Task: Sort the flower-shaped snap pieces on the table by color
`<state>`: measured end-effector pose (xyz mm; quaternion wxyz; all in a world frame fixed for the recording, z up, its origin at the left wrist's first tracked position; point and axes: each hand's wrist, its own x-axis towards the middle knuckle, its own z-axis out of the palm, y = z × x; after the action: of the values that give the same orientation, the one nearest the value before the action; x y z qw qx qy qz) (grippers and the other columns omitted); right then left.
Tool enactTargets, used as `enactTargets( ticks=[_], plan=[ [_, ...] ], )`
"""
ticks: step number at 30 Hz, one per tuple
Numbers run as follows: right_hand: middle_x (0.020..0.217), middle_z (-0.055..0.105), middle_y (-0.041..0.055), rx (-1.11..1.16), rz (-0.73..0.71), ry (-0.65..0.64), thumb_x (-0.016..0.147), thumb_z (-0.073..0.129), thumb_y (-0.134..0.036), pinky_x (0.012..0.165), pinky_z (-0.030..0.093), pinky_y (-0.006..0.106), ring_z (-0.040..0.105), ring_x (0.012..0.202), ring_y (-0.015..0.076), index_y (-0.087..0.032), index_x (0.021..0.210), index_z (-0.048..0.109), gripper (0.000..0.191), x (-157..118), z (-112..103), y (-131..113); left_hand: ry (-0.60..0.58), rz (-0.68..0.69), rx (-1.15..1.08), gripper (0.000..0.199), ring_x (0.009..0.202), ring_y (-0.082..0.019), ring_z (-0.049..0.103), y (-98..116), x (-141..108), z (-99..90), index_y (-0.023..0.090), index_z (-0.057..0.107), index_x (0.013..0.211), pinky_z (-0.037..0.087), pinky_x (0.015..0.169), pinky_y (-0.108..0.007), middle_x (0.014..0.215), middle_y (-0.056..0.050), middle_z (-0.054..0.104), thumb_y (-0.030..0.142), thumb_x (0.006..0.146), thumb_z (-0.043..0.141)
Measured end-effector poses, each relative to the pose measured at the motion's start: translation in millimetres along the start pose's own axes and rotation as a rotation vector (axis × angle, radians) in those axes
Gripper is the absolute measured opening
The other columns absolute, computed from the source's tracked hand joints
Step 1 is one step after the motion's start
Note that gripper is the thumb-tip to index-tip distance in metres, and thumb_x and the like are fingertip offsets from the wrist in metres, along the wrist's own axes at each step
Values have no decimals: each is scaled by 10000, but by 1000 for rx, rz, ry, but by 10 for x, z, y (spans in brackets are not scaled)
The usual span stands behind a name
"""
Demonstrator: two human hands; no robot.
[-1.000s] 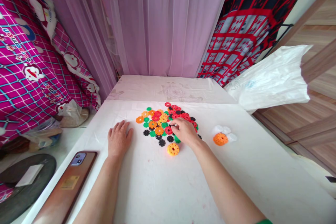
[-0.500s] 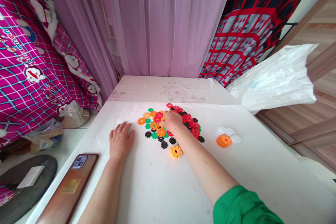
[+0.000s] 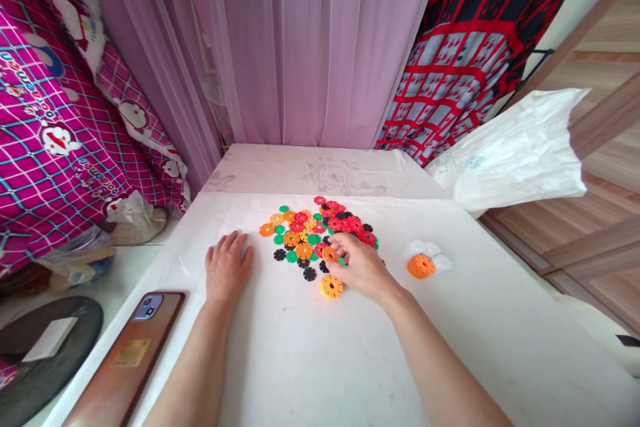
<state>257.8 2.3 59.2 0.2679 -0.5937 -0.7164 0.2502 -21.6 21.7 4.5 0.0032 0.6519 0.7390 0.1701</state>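
Note:
My right hand (image 3: 361, 265) pinches an orange notched plastic disc (image 3: 330, 254) between thumb and fingers, low over the near side of a loose pile. A bit of green shows by the fingertips; whether it is held too I cannot tell. Red discs (image 3: 350, 224) lie at the pile's right, with orange (image 3: 291, 239), green and black ones at its left. Just below my fingers sits a thicker yellow-orange stack of discs (image 3: 331, 287). Flat on the table left of the pile rests my left hand (image 3: 229, 267), fingers a little apart and holding nothing.
On the right of the white-covered table (image 3: 310, 360) lie orange discs (image 3: 421, 266) beside white ones (image 3: 427, 248). A phone (image 3: 127, 360) lies face down along the left edge. A white plastic bag (image 3: 510, 147) stands at the back right corner, before a purple curtain (image 3: 320, 47).
My right hand has drawn back from the middle of the pile toward me and to the right, now with an orange disc in its fingers. My left hand stays in place.

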Motion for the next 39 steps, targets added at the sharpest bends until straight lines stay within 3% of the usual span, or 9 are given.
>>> enactTargets(
  ticks=[3,7,22,29,39],
  plan=[
    [1002,659,13,-17,-60,-20,715,648,-186,808,497,303,628,901,162,-238,1106,565,402,-285,-32,18,5,6,-5,432,1354,-290,430,-11,2,11,210,585,1295,303,1120,-519,1432,-93,536,377,942,400],
    [1007,651,29,-133,-108,-72,713,607,-135,847,473,332,612,952,192,-236,1128,562,430,-431,-12,-49,-1,4,-12,438,1357,-287,425,-22,4,22,210,583,1298,292,1126,-521,1437,-90,531,383,942,397],
    [1088,639,58,-273,-81,-132,743,593,-154,890,439,332,579,1029,216,-220,1202,573,464,-442,16,-79,-15,-7,-10,439,1359,-287,421,10,3,-12,213,580,1298,284,1133,-514,1444,-79,526,383,938,396],
    [1264,595,81,-284,-71,-205,754,614,-222,956,426,343,560,1142,231,-221,1327,512,582,-446,7,-84,-14,-3,-9,444,1363,-284,416,2,5,-5,220,575,1303,278,1136,-509,1444,-80,526,395,942,384],
    [1235,619,89,-292,-52,-219,773,620,-224,938,438,357,570,1133,244,-219,1339,518,576,-442,-6,-106,-9,-12,-25,429,1356,-287,422,11,0,-16,232,588,1294,280,1134,-514,1438,-83,532,380,935,407]
  ],
)
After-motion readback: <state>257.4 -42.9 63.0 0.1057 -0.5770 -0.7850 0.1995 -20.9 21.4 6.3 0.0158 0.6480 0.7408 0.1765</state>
